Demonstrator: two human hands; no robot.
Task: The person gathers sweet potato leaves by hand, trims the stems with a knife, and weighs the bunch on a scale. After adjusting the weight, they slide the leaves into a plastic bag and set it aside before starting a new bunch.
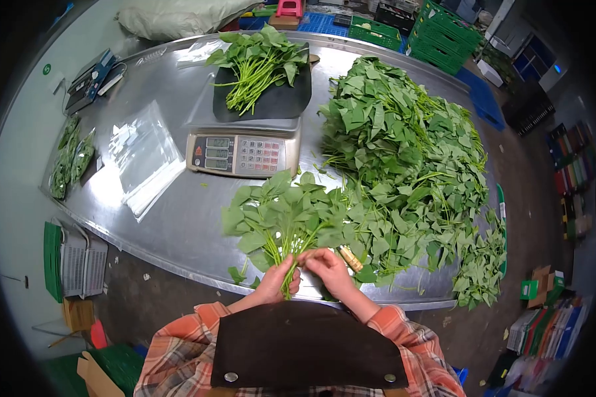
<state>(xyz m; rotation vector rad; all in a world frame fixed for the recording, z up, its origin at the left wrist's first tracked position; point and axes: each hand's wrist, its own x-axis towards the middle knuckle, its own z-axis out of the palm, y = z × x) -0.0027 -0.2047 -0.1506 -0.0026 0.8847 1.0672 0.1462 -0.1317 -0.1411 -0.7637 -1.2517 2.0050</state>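
Just above the table's near edge, my left hand (278, 281) is closed around the stems of a bunch of leafy greens (281, 215), its leaves fanning away from me. My right hand (330, 270) is at the right side of those stems, fingertips pinched together; what lies between them is too small to make out. A small yellowish cylinder (351, 259) rests beside my right hand. Beyond the bunch is a digital scale (244, 155), and another bunch of greens (261, 66) lies on its dark pan (291, 99). To the right spreads a large heap of loose greens (404, 159).
The metal table (172, 231) carries a stack of clear plastic bags (146, 159) on the left, bagged greens (71, 159) at its left edge, and a dark device (89, 83) behind them. Green crates (444, 36) stand past the far edge. A grey basket (84, 261) stands at lower left.
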